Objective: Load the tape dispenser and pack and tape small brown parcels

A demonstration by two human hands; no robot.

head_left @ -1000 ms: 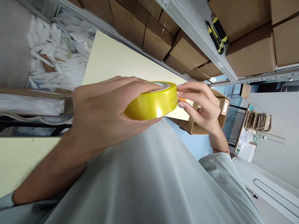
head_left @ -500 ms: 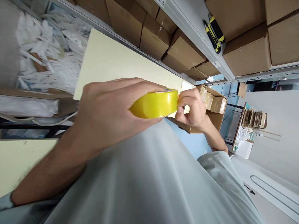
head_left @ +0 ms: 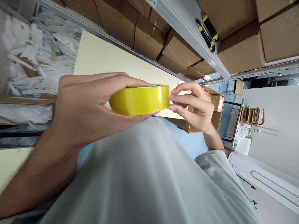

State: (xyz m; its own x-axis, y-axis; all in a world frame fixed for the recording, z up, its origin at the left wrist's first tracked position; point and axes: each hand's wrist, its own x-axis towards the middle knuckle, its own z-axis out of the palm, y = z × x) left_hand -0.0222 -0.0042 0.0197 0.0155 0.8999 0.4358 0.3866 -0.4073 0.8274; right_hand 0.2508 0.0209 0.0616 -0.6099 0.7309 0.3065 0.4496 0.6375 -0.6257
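Observation:
A roll of yellow packing tape (head_left: 140,100) is held in front of my grey-clad torso. My left hand (head_left: 91,102) wraps it from the left, thumb and fingers on either side of the roll. My right hand (head_left: 195,104) is at the roll's right end. One of its fingertips touches the tape surface there, while the thumb tip is a little apart from it. No lifted strip of tape can be made out between the right fingers.
Beyond the hands lies a pale yellow tabletop (head_left: 100,59). Cardboard boxes (head_left: 149,40) line a metal shelf, with two yellow-black utility knives (head_left: 207,32) on it. An open carton (head_left: 218,116) stands behind my right hand. White scraps (head_left: 46,46) are heaped at the upper left.
The roll and my left hand have shifted left. My right hand's fingers have gone from a tight pinch at the tape's edge to spread apart.

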